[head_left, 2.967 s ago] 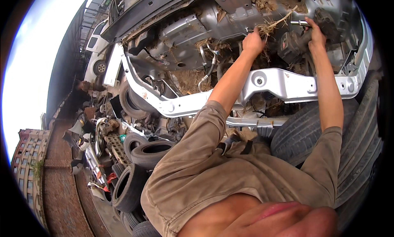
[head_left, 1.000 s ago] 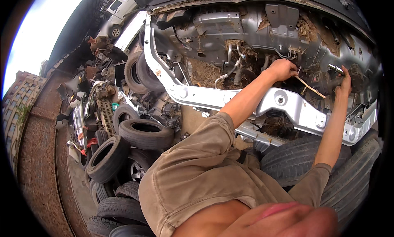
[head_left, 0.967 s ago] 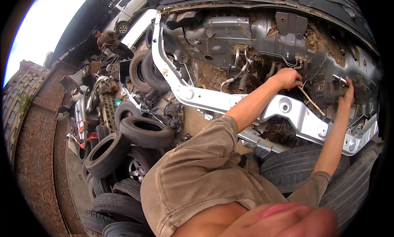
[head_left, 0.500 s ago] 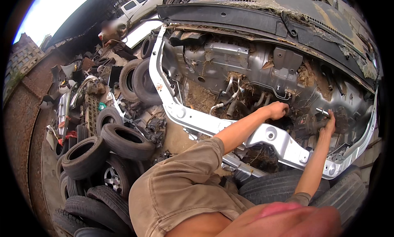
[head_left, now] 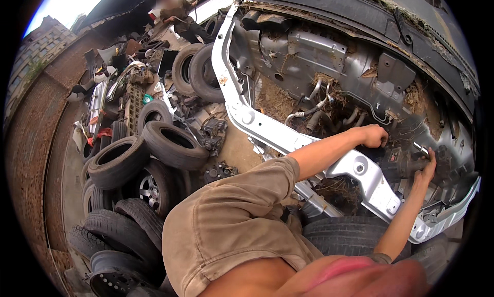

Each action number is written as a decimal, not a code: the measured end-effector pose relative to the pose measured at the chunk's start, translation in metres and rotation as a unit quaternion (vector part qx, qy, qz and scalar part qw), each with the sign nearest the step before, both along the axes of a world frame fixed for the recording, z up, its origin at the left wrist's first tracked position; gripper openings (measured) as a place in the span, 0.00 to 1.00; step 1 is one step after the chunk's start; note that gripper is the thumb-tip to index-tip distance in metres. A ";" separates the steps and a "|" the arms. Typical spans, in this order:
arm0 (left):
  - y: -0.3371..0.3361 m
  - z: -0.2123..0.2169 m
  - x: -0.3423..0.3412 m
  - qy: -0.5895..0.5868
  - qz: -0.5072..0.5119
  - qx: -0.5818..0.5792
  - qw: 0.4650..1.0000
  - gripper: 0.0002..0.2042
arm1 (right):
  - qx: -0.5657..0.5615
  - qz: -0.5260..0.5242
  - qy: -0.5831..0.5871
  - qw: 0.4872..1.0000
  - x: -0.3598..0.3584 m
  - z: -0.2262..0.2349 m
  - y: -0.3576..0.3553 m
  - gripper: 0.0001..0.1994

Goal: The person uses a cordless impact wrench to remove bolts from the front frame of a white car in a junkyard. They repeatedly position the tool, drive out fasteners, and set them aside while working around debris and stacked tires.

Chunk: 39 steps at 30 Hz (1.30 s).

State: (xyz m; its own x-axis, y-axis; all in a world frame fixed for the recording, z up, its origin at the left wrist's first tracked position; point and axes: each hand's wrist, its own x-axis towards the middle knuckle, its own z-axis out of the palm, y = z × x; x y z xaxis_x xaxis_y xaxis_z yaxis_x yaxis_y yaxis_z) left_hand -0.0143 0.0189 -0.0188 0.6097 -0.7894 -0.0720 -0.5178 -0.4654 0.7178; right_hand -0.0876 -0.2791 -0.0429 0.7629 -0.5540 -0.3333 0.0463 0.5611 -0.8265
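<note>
1. The left hand (head_left: 371,136) curls shut on a dark part (head_left: 399,160) inside the engine bay (head_left: 329,70), steadying it.
2. The right hand (head_left: 427,168) presses loosely curled fingers against its far end (grip hidden).
3. Tyres (head_left: 154,147) lie well apart.

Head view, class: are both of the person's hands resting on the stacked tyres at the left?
No: the left hand and right hand reach into the stripped engine bay, well apart from the tyres.
</note>
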 end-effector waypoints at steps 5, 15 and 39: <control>-0.001 -0.004 0.001 -0.008 -0.009 -0.009 1.000 0.12 | -0.007 0.025 -0.003 1.000 0.002 -0.005 0.006 0.10; 0.006 0.018 -0.009 0.007 0.005 0.006 1.000 0.13 | -0.013 0.041 0.003 0.999 0.005 -0.009 0.005 0.10; 0.005 0.011 -0.001 0.028 -0.011 -0.047 0.998 0.12 | -0.017 -0.012 0.007 1.000 -0.004 0.019 0.045 0.09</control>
State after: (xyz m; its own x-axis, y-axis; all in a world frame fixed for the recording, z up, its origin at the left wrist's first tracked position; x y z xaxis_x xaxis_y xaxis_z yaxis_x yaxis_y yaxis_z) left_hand -0.0149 0.0239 -0.0073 0.5898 -0.8070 -0.0300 -0.4848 -0.3835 0.7861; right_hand -0.0913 -0.2344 -0.0237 0.7444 -0.5830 -0.3257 0.0471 0.5323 -0.8452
